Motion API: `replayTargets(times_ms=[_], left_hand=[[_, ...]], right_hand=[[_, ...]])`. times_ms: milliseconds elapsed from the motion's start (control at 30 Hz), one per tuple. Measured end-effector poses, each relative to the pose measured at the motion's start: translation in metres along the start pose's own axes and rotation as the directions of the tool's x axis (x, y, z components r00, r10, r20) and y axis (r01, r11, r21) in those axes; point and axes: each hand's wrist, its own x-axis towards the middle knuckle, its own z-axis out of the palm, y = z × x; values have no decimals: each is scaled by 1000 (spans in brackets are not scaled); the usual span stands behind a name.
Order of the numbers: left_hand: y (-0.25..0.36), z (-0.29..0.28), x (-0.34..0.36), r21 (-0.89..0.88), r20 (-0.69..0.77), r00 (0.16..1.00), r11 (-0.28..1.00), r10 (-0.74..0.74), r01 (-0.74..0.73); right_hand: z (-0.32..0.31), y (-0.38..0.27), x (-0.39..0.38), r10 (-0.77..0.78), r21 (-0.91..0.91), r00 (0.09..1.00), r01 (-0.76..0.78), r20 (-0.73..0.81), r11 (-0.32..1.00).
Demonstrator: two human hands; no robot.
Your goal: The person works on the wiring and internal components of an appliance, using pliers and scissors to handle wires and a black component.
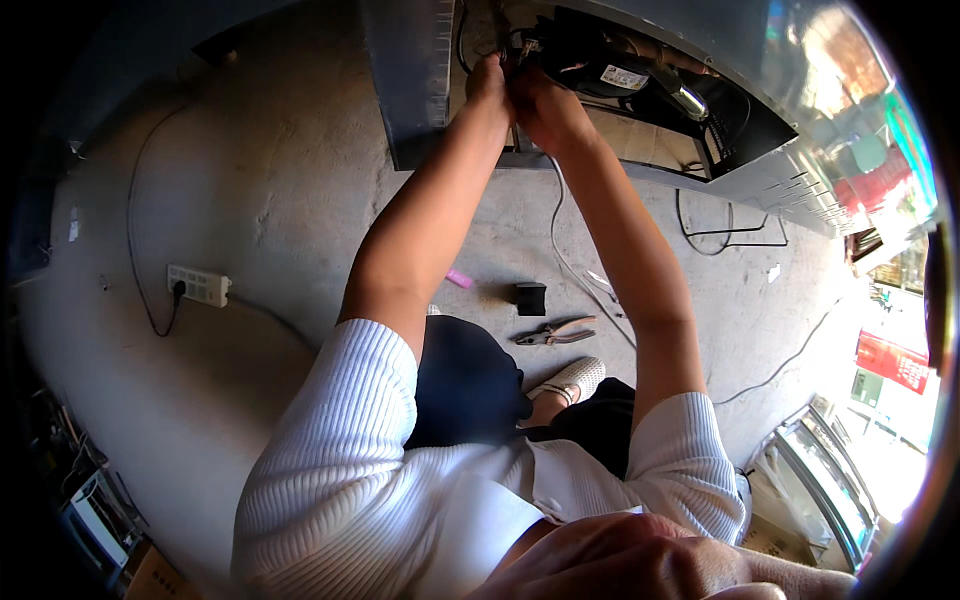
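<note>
Both arms stretch forward into the open bottom compartment of a large grey metal appliance (415, 80). My left hand (487, 88) is closed near the compartment's left part, beside thin dark wires. Right against it, my right hand (548, 105) has its fingers curled at the left end of a black compressor (580, 55). Whatever the fingertips grip is too small and shaded to make out. A pale cable (557, 215) runs from below the right hand across the floor toward me.
On the concrete floor by my foot lie pliers (556, 332), a small black box-shaped part (530, 298) and a pink piece (459, 278). A white power strip (198, 285) with a plugged-in cord is at left. A bent black rod (745, 243) lies right of my arms.
</note>
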Motion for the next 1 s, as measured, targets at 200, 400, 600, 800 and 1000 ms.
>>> replayTargets(times_ms=[200,400,600,800,1000], left_hand=[[-9,-8,19,136,-35,992,984,121,-115],[2,11,-55,126,-126,924,930,360,-345],[9,2,-30,229,-48,978,955,203,-187],[15,9,-55,106,-20,995,989,102,-100],[8,8,-42,-120,18,996,989,84,-81]], right_hand=[[26,-65,-71,-160,-780,970,241,181,578],[43,-124,-56,-368,-901,826,352,426,-254],[33,-128,11,-152,-730,763,510,628,-455],[39,-131,27,56,-624,844,437,533,-648],[40,-159,-2,76,-707,828,518,555,-482]])
